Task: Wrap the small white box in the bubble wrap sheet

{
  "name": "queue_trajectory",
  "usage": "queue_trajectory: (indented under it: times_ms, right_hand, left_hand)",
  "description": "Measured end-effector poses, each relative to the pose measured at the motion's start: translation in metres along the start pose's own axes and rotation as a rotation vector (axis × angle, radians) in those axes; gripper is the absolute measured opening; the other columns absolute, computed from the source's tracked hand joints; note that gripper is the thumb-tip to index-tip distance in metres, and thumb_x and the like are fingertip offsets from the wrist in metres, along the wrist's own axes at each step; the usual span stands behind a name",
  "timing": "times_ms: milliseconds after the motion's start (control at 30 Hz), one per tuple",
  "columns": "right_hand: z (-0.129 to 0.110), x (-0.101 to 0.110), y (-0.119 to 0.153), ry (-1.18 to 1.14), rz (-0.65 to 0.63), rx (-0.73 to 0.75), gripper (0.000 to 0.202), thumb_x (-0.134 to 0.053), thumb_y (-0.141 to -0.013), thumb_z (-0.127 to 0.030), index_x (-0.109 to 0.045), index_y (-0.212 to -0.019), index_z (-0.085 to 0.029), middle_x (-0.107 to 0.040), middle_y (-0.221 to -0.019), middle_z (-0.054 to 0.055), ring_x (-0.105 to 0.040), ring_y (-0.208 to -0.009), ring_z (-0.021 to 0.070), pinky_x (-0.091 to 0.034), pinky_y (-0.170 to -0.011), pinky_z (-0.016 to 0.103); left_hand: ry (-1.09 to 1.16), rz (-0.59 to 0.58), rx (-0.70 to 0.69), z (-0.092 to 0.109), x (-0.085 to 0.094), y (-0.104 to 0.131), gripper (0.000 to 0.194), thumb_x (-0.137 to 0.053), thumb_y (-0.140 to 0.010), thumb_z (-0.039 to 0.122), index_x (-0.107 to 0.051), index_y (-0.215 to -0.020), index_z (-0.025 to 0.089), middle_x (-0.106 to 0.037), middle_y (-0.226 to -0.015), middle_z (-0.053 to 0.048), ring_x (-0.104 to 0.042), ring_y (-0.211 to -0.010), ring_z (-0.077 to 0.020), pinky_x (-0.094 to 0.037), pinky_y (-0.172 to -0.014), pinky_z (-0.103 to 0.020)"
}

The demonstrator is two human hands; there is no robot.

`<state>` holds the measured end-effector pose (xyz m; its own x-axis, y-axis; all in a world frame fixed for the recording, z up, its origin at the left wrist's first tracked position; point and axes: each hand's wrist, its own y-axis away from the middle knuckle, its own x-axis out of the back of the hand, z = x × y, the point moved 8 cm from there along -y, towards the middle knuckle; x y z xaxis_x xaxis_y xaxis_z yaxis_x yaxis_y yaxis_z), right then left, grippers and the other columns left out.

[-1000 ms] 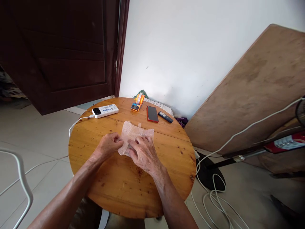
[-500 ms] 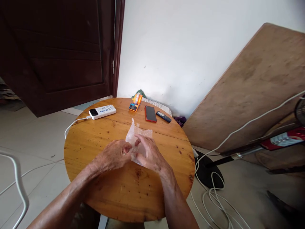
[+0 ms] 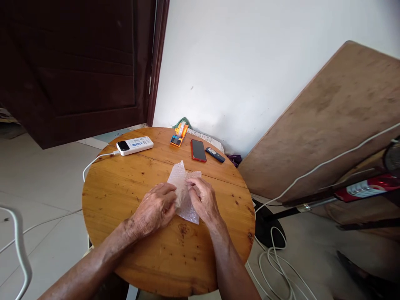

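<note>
A piece of clear bubble wrap [image 3: 190, 211] lies on the round wooden table [image 3: 118, 208], with a raised flap standing at its upper left. My left hand [image 3: 158, 206] is at the left edge of the wrap, its fingers curled and closed on that side. From the right, my right hand [image 3: 203, 198] reaches over the sheet, thumb and fingertips closed together on its middle. Whether anything lies inside the wrap cannot be made out.
Toward the table's back are a white power bank [image 3: 135, 146] with a cable, an orange tape dispenser [image 3: 179, 134], a red-edged phone [image 3: 198, 150] and a dark blue device [image 3: 215, 154]. A black stand base [image 3: 270, 229] and coiled cable are on the floor at right.
The bubble wrap is spread wider, its lower part now visible between my hands. My left hand has turned palm down over its left side, and my right hand has moved slightly right.
</note>
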<state>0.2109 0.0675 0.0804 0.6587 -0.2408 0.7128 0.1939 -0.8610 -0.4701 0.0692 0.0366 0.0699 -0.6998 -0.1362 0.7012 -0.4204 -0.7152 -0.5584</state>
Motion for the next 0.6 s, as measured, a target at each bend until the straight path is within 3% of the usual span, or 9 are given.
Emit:
queue_trajectory:
  times_ms: [267, 367, 500, 600]
  right_hand:
    - [0.018, 0.022, -0.004, -0.102, 0.093, -0.135, 0.017, -0.050, -0.088, -0.026, -0.065, -0.090, -0.021, -0.071, -0.093, 0.004, -0.065, -0.087, 0.0199, -0.050, -0.081, 0.033]
    - [0.007, 0.026, -0.009, -0.088, 0.040, -0.125, 0.019, -0.049, -0.089, -0.027, -0.066, -0.093, -0.022, -0.071, -0.096, 0.005, -0.065, -0.090, 0.0203, -0.050, -0.083, 0.033]
    - [-0.017, 0.010, -0.020, -0.121, -0.077, -0.062, 0.025, -0.048, -0.091, -0.028, -0.065, -0.110, -0.023, -0.069, -0.114, 0.007, -0.063, -0.108, 0.0217, -0.048, -0.094, 0.036]
    - [-0.022, 0.007, -0.028, -0.229, 0.012, -0.083, 0.036, -0.052, -0.091, -0.034, -0.058, -0.125, -0.024, -0.059, -0.134, 0.009, -0.054, -0.125, 0.0239, -0.042, -0.104, 0.042]
  left_hand:
    - [0.101, -0.004, 0.020, -0.004, -0.005, 0.001, 0.013, -0.052, -0.079, 0.010, -0.059, -0.083, 0.020, -0.067, -0.110, -0.009, -0.063, -0.103, -0.0224, -0.053, -0.091, -0.036]
    - [0.140, -0.047, 0.047, -0.007, -0.007, 0.001, 0.012, -0.052, -0.079, 0.011, -0.058, -0.082, 0.021, -0.066, -0.112, -0.009, -0.062, -0.105, -0.0219, -0.053, -0.091, -0.034]
    - [0.150, -0.086, 0.089, -0.008, -0.009, 0.001, 0.012, -0.052, -0.078, 0.011, -0.057, -0.083, 0.021, -0.065, -0.113, -0.009, -0.062, -0.106, -0.0232, -0.053, -0.090, -0.035]
    - [0.166, -0.082, 0.090, -0.008, -0.009, 0.001, 0.013, -0.052, -0.078, 0.012, -0.058, -0.086, 0.020, -0.064, -0.114, -0.010, -0.061, -0.107, -0.0236, -0.052, -0.091, -0.036]
